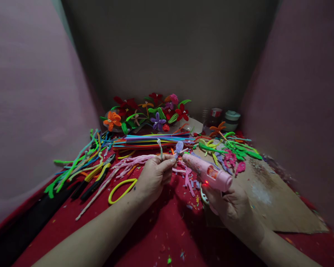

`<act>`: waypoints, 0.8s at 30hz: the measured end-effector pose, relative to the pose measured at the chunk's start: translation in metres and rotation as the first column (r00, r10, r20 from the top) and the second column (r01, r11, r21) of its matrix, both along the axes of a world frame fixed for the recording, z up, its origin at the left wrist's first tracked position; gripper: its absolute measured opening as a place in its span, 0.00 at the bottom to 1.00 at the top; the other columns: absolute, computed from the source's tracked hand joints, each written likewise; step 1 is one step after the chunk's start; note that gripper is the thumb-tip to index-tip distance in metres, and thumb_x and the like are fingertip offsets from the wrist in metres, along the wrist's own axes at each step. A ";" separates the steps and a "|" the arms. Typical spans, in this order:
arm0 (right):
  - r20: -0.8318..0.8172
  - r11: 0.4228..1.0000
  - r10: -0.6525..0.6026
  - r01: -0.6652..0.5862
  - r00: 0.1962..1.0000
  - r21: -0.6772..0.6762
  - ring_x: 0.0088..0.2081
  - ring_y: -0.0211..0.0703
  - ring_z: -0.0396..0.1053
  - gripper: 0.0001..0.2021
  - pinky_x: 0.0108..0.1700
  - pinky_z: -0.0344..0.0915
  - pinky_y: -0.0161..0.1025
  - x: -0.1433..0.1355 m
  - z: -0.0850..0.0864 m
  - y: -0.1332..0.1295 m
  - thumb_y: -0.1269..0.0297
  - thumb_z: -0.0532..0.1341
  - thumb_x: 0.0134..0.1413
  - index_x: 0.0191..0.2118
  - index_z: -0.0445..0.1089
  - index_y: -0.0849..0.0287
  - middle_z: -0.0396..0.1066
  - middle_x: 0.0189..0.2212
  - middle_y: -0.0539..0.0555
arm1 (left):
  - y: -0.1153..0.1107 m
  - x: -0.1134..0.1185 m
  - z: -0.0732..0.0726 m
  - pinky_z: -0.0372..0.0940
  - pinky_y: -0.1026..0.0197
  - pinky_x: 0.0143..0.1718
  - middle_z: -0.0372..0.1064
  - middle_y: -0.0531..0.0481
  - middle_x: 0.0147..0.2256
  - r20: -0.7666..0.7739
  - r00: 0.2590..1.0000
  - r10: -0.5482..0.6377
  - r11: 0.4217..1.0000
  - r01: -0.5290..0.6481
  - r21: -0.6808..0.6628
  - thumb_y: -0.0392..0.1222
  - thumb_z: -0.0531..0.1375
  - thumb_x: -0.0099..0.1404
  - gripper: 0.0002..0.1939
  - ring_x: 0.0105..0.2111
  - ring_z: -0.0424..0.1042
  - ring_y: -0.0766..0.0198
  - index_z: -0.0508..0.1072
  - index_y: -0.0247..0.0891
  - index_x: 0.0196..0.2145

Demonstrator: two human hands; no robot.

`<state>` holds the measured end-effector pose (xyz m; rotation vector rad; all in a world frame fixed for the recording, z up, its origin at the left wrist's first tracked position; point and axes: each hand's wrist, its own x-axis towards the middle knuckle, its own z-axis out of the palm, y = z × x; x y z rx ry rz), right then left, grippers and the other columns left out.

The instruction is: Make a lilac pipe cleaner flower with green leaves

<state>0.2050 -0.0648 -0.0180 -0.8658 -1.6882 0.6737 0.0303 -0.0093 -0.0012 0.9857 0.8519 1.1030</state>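
Note:
My right hand [233, 204] is wrapped round a pink hot glue gun [200, 167], whose red light glows near the grip. Its nozzle points left at a small purple pipe-cleaner petal [179, 147]. The fingertips of my left hand [156, 174] pinch that petal at its lower end. A thin green stem with a white tip [160, 146] also sticks up from my left hand. Whether the nozzle touches the petal, I cannot tell. Pink pipe cleaners [130, 165] lie just behind my left wrist.
Yellow-handled pliers [100, 174] and yellow-handled scissors [122, 191] lie to the left. Straight pipe cleaners [156, 140] are bundled behind my hands, with finished flowers [157, 121] beyond. Cardboard [278, 200] is at right; a lidded jar [232, 119] stands at the back.

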 end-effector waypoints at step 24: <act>-0.036 0.989 0.079 -0.083 0.996 -0.123 0.58 0.52 0.59 0.22 0.60 0.55 0.52 0.003 -0.003 -0.002 0.62 0.55 0.59 0.58 0.60 0.55 0.62 0.57 0.56 | 0.000 0.000 0.002 0.36 0.68 0.16 0.54 0.59 0.18 0.027 1.000 0.009 1.000 -0.009 0.004 0.38 0.61 0.56 0.06 0.14 0.42 0.79 0.67 0.32 0.27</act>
